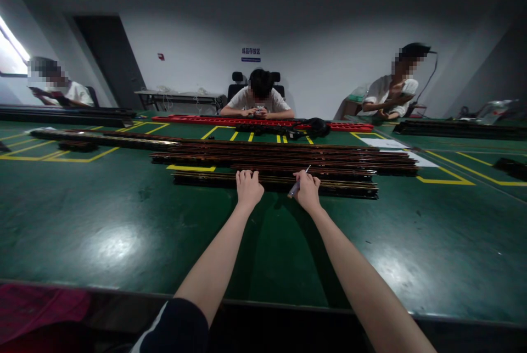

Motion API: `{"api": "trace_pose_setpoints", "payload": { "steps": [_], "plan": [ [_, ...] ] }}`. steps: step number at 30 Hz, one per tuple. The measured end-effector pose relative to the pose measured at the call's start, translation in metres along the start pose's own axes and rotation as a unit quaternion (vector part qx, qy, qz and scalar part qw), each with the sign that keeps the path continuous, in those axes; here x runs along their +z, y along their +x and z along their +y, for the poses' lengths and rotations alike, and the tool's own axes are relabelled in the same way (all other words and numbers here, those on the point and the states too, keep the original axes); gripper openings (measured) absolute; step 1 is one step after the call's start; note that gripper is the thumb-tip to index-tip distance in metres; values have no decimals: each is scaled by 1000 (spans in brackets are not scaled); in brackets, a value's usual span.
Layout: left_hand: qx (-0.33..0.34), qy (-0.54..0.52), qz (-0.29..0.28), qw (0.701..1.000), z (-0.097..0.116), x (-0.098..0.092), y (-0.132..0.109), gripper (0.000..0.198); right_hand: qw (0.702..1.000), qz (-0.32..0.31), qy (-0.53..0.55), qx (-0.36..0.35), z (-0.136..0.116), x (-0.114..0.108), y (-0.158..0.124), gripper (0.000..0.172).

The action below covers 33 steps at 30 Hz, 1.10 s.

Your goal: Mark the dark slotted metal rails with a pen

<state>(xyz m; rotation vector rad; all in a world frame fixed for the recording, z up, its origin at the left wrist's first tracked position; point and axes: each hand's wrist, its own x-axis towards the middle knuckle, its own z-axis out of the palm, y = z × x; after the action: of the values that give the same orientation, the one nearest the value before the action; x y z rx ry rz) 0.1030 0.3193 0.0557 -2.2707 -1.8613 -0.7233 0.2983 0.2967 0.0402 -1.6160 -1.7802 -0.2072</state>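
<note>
Long dark strips with copper-coloured edges lie side by side across the green table. My left hand has its fingers curled over the nearest strip, gripping it at about its middle. A short way to the right, my right hand is closed around a screwdriver with a pale handle; its thin metal tip pokes up above the fingers. That hand also rests against the same strip, though the fingertips behind it are hidden.
Across the table runs a red slotted rail, with a bundle of black cable beside it. White paper sheets lie at the right. Dark bars stand at the far edge. Three other people sit opposite.
</note>
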Motion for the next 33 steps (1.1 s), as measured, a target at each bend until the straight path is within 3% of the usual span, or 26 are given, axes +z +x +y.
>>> {"api": "trace_pose_setpoints", "payload": {
  "steps": [6, 10, 15, 20, 24, 29, 33],
  "plan": [
    [2, 1, 1, 1000, 0, 0, 0, 46, 1000, 26, -10, 8, 0, -3, 0, 29],
    [3, -4, -2, 1000, 0, -1, 0, 46, 1000, 5, -22, -17, -2, -4, -1, 30],
    [2, 4, -7, 1000, 0, -3, 0, 47, 1000, -4, -15, 12, -5, -3, -1, 23],
    [4, 2, -3, 1000, 1, -2, -1, 45, 1000, -8, 11, 12, -4, -2, 0, 31],
    [4, 1, -8, 1000, 2, -4, -1, 45, 1000, 22, -2, 9, -3, -3, 0, 33],
    [5, 4, -6, 1000, 1, -4, -1, 46, 1000, 10, -9, -23, -4, -3, -2, 25],
    [5, -4, 0, 1000, 0, -1, -1, 45, 1000, 8, -21, -5, -6, -1, -2, 19]
  ]
}}
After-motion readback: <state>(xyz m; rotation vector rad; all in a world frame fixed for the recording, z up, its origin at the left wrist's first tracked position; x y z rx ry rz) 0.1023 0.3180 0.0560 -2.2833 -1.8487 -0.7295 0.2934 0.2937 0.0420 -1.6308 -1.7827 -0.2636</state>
